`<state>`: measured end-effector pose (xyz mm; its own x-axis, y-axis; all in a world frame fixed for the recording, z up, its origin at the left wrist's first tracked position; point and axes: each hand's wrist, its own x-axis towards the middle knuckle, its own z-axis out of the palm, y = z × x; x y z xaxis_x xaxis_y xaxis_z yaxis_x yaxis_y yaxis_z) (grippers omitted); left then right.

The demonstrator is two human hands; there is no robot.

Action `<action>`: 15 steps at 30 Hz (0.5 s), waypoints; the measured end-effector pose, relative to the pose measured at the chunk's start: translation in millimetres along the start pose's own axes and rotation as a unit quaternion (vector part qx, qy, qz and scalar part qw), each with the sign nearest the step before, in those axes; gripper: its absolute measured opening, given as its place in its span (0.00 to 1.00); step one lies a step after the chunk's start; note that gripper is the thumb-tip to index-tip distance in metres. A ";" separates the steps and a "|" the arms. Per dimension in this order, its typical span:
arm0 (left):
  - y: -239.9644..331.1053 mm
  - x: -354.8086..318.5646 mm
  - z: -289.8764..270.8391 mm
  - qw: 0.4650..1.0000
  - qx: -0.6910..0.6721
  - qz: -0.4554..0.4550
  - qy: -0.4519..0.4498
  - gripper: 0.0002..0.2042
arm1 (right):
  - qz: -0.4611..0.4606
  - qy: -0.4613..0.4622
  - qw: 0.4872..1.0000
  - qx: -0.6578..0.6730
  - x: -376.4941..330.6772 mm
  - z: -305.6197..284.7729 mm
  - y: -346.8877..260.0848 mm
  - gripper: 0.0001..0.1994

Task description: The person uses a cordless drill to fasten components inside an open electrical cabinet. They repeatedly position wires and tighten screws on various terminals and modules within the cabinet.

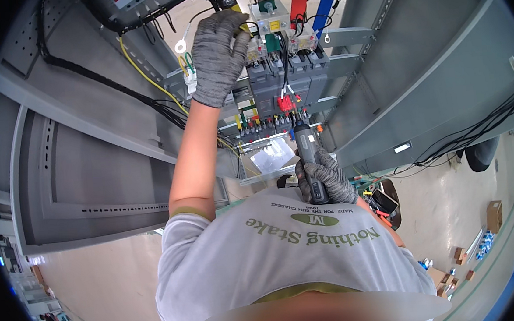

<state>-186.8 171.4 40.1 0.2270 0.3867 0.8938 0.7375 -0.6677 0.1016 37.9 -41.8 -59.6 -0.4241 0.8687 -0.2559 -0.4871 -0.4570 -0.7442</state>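
Both my hands wear grey knit gloves. My left hand (218, 57) reaches up into the cabinet, fingers bent over beside a grey-white block-shaped part (271, 18) and a thin black wire; what is at the fingertips is hidden. Low in front of my chest, my right hand (331, 178) is wrapped round a dark grey cordless screwdriver (306, 147). Its front end points up toward a row of small terminals (273, 123). Above those sits a grey circuit breaker (287, 87) with a red piece (285, 103) on its front. A white ring terminal (181, 46) hangs left of my left hand.
Red (298, 9) and blue (325, 12) busbars stand behind the breaker. A black cable bundle (87, 71) runs down the left side. The cabinet door (440, 89) carries loose black wires at right. A clear plastic bag (272, 155) lies below the terminals, and cardboard boxes (494, 216) stand on the floor.
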 end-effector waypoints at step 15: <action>5.6 7.6 22.0 0.989 0.113 0.090 -0.019 0.12 | -0.122 -0.018 0.991 -0.050 23.9 27.0 -54.8 0.27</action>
<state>-167.0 184.6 37.9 0.3881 0.3020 0.8707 0.8057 -0.5699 -0.1615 33.8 -1.2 -8.3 -0.3314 0.9426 -0.0407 -0.5010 -0.2124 -0.8390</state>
